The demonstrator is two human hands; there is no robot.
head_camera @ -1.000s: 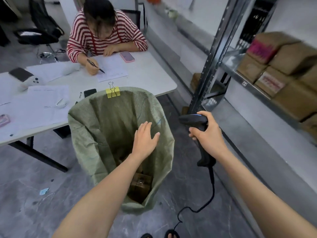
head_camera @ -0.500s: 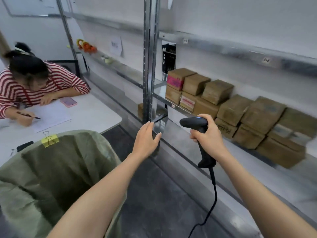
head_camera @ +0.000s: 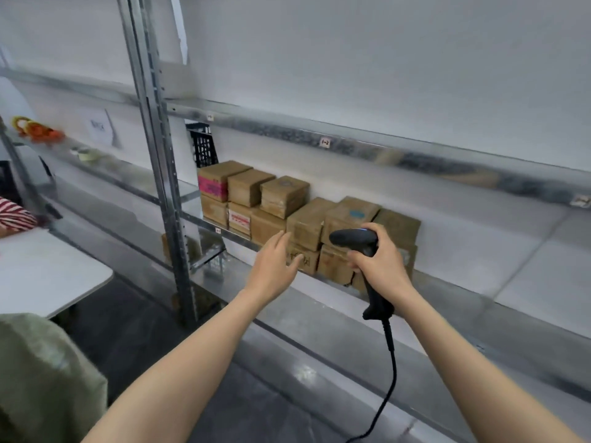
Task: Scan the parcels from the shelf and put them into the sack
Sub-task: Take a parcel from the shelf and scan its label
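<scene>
Several brown cardboard parcels are stacked in two layers on the metal shelf. One at the left end has a pink label. My left hand reaches toward the stack with straight fingers, just in front of a lower parcel, holding nothing. My right hand grips the handle of a black barcode scanner, whose head points left and whose cable hangs down. The green sack shows only at the bottom left corner.
A steel upright stands left of the parcels. A white table lies at the left, with a person's red-striped sleeve at its edge. A black crate sits behind the stack. An upper shelf rail runs overhead.
My view has swung from the sack to the shelf. My left hand has left the sack's mouth and moved toward the parcels. The scanner stays in my right hand.
</scene>
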